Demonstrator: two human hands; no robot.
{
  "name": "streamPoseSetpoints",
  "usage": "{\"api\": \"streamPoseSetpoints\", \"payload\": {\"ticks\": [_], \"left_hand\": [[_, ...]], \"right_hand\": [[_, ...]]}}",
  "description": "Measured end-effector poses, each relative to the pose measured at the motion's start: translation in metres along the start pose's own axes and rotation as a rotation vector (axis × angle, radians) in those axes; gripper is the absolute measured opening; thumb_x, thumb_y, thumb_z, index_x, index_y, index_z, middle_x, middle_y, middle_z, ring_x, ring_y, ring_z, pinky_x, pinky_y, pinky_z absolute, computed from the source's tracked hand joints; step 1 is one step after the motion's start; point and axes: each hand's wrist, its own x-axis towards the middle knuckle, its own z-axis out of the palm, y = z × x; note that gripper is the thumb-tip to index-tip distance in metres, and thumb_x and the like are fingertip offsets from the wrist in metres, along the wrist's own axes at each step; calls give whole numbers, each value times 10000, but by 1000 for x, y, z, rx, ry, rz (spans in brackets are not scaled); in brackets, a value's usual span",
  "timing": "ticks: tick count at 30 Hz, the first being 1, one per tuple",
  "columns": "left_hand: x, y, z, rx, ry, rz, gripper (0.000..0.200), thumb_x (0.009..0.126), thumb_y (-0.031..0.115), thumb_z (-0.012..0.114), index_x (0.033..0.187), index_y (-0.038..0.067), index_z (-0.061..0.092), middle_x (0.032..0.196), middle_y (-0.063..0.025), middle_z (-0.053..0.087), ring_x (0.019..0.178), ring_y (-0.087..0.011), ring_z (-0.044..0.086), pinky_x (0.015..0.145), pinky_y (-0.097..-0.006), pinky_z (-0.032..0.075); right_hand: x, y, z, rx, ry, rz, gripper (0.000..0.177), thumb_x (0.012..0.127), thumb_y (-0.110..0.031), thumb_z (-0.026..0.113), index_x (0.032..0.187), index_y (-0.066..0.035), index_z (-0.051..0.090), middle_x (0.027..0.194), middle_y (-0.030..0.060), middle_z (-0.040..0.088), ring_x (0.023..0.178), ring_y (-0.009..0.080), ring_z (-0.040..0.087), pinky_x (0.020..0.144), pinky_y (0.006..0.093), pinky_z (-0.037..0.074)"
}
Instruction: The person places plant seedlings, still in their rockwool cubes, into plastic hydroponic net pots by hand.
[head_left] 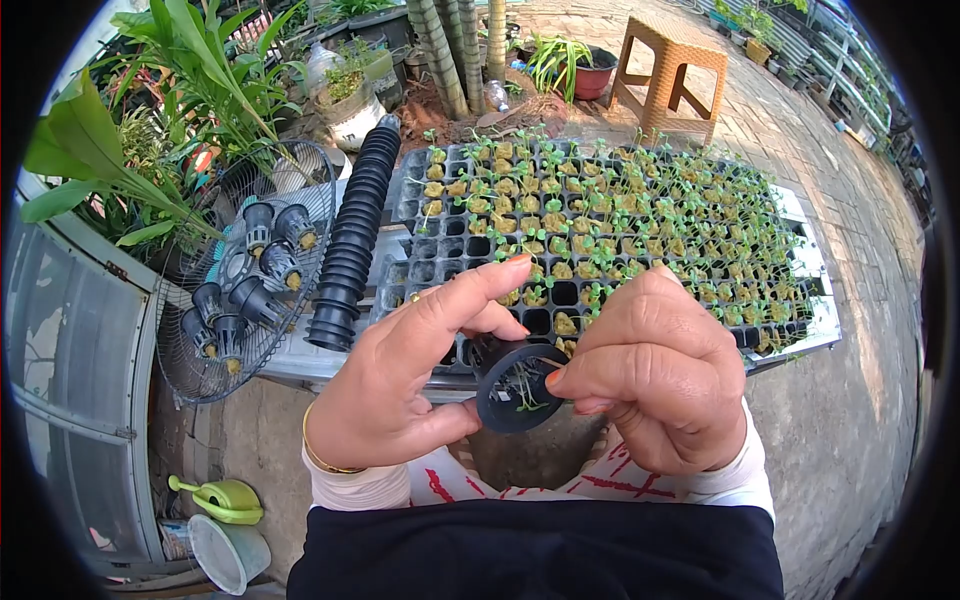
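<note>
In front of my body, my left hand (400, 360) holds a black net pot (492, 405) between thumb and fingers, its mouth tipped toward me. Thin pale seedling stems (527, 385) show inside the pot. At the pot's right rim, my right hand (665, 375) is closed in a pinch, thumb against the rim; whatever its fingertips hold is hidden. Behind both hands lies a black seedling tray (425, 248) with many sprouts in small tan plugs. Some cells at its left and near side hold no plug.
Left of the tray lies a long stack of black net pots (355, 235). A wire basket (328, 215) beside it carries several filled pots. A brown stool (690, 55) stands at the back right; a green watering can (228, 500) and a pale bucket (225, 550) are lower left.
</note>
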Motion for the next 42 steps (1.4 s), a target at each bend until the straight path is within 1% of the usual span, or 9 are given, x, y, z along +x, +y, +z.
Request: {"api": "streamPoseSetpoints", "payload": {"ticks": [7,10,12,17,19,23,32,35,42], "left_hand": [[-1,-8,1,-160,33,-71,863,595,-46,734,1373,-8,359,1122,-130,590,905,-219,627,845,-319,478],[1,-8,-4,-203,-58,-147,869,608,-30,724,1391,18,349,1042,-116,598,913,-235,606,861,-333,463],[6,-2,-9,52,-264,-84,853,612,-17,725,1384,27,368,1042,-126,593,949,-266,585,876,-355,449],[7,2,-3,87,-281,-27,850,610,-7,736,1382,13,379,1034,-145,581,942,-294,568,863,-365,447],[8,4,-3,136,-277,-12,868,655,57,756,1403,-40,327,1006,-131,614,895,-266,589,818,-345,444],[7,7,-4,163,-297,-19,901,664,47,748,1424,-47,273,1011,-131,614,895,-266,589,820,-344,449],[5,6,-3,139,-241,-7,965,649,19,758,1446,-37,217,989,-143,614,850,-243,590,778,-322,485],[4,7,-4,70,-221,-122,1003,557,-62,700,1449,0,246,1030,-153,586,914,-287,579,823,-343,478],[0,-14,-3,-194,15,-155,922,609,-51,684,1436,-8,278,998,-83,591,908,-155,574,845,-298,469]], "right_hand": [[1,-3,-9,57,69,-17,180,791,-258,678,765,-80,662,699,18,590,614,161,525,576,297,383],[0,-5,-13,95,133,17,248,826,-318,656,760,-79,651,695,19,585,616,157,512,581,296,384],[-2,-1,-8,108,258,-10,265,840,-324,649,767,-70,641,697,20,585,619,160,507,586,298,388],[-1,2,-7,88,232,1,256,858,-301,636,774,-59,634,714,26,596,633,170,521,604,305,402],[-1,3,-7,87,207,8,256,860,-296,635,769,-57,631,722,29,600,637,174,526,611,308,407],[-1,4,-6,93,186,-9,249,863,-289,633,774,-56,627,735,40,609,649,180,538,621,308,415],[-2,3,-4,154,267,46,271,883,-301,613,787,-48,617,735,50,602,658,177,534,621,308,416],[-5,4,-5,198,313,70,277,901,-305,586,789,-52,592,771,78,603,701,181,533,662,322,417],[-5,2,-15,166,450,69,272,965,-303,470,858,-57,518,839,133,598,809,214,533,782,363,416]]}}
